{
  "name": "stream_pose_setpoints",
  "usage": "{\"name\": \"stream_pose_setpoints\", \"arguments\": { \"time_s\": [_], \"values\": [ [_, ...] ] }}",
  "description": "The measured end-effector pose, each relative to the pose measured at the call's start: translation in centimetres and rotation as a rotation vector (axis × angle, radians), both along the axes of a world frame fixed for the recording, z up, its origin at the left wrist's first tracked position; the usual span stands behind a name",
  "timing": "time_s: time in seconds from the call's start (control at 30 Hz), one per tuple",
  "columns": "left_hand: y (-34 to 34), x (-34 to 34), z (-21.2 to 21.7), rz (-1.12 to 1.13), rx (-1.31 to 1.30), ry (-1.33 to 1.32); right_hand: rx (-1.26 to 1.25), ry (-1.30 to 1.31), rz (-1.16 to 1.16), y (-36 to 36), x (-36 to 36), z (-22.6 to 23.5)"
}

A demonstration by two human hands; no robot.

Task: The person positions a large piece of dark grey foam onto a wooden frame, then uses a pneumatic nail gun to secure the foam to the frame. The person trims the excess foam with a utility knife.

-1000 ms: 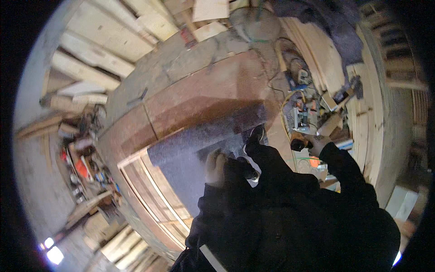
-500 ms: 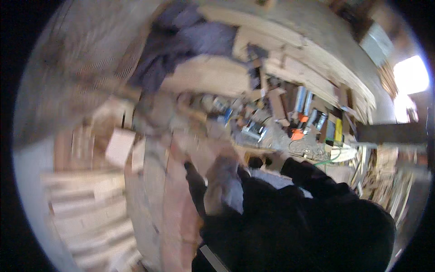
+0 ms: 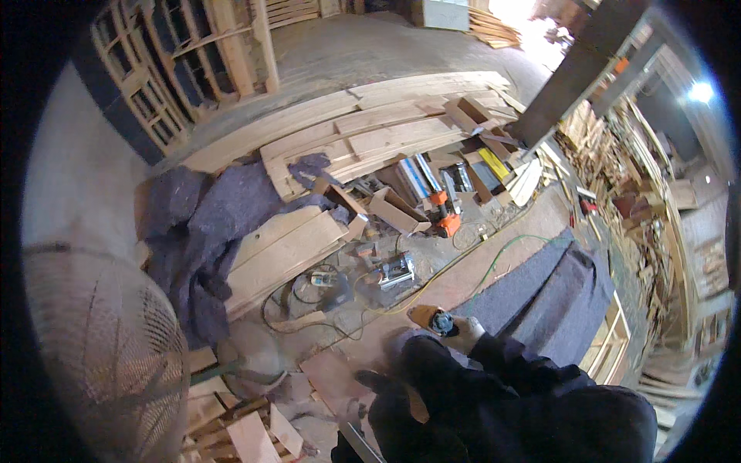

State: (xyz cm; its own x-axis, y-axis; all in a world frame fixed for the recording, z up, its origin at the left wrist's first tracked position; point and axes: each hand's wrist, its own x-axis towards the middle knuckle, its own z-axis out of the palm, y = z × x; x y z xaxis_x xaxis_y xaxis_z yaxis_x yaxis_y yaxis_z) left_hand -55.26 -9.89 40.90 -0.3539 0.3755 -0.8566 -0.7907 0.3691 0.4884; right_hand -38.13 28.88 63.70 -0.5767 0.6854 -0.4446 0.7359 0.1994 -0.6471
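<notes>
grey felt mat [image 3: 540, 297], planks [image 3: 363, 131], tangled cables [image 3: 324, 297]

The grey felt sheet [image 3: 552, 297], gripped at its edge by both hands a second ago, is now released and is seen lying over the wooden frame [image 3: 610, 339] at the right. The left hand [image 3: 386, 386] is lowered in front of the body, and a small dark round object [image 3: 441, 322] is now held in the grip of the right hand [image 3: 455, 332]. The view is swung round, so that the stacked planks [image 3: 363, 131] and a large fan [image 3: 108, 347] are brought in.
</notes>
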Motion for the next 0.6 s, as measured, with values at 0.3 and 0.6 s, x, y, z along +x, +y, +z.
{"name": "stream_pose_setpoints", "arguments": {
  "time_s": [0.3,0.6],
  "values": [
    [4.9,-2.3,0.1,-0.838,-0.049,0.334,-0.139,0.107,-0.723,-6.1,9.1,-3.7],
    [9.2,9.2,-3.5,-1.048,0.328,0.151,-0.624,1.150,-1.880,-16.7,16.5,-6.2]
  ]
}}
